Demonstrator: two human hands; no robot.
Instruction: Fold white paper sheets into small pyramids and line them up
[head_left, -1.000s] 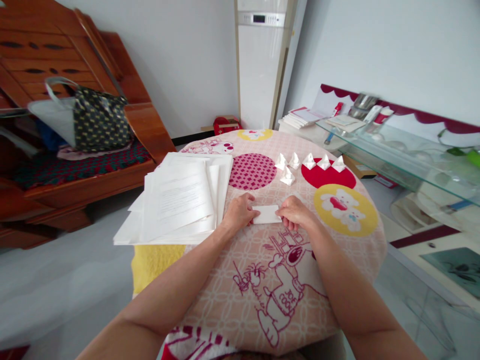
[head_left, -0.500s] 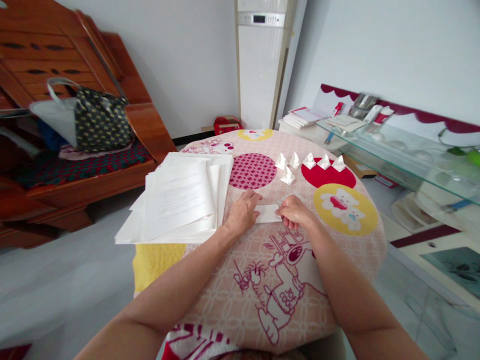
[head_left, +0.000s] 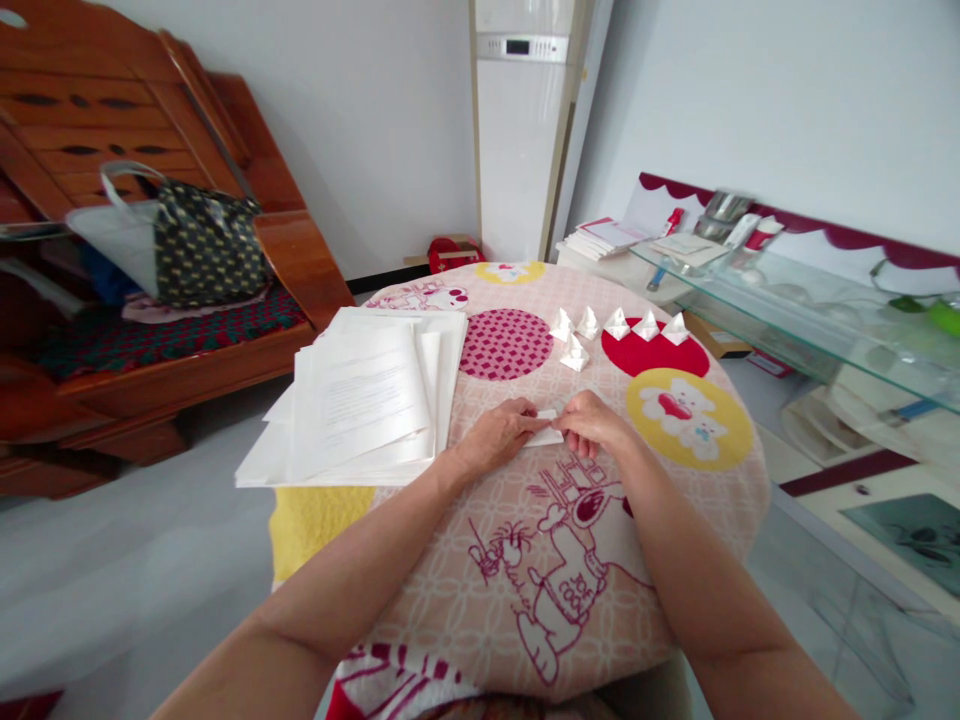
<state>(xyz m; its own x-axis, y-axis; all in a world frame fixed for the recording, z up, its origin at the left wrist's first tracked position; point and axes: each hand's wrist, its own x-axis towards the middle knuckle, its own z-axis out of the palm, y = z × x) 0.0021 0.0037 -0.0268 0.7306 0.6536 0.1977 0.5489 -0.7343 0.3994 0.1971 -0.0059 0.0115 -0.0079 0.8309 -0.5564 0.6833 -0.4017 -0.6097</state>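
Observation:
A small folded strip of white paper (head_left: 546, 438) lies on the cloth-covered table between my hands. My left hand (head_left: 501, 434) covers its left part, with fingers and thumb closed together on the paper. At its right end, my right hand (head_left: 592, 420) pinches the edge between thumb and curled forefinger. Beyond my hands stand several small folded white paper shapes (head_left: 616, 323) with pointed tops, most in a row, with one folded piece (head_left: 574, 354) nearer to me. A stack of white paper sheets (head_left: 360, 400) rests left of my left hand, the top one printed.
The round table wears a pink patterned cloth (head_left: 480, 560). On the right is a glass shelf (head_left: 810, 310) with papers and containers. A wooden bench (head_left: 292, 250) holding a dark patterned bag (head_left: 206, 245) stands left, and a tall white floor unit (head_left: 517, 140) at the back.
My left hand has slid right over the paper strip, close to my right hand, and covers more of it. The right hand keeps its pinch at about the same spot.

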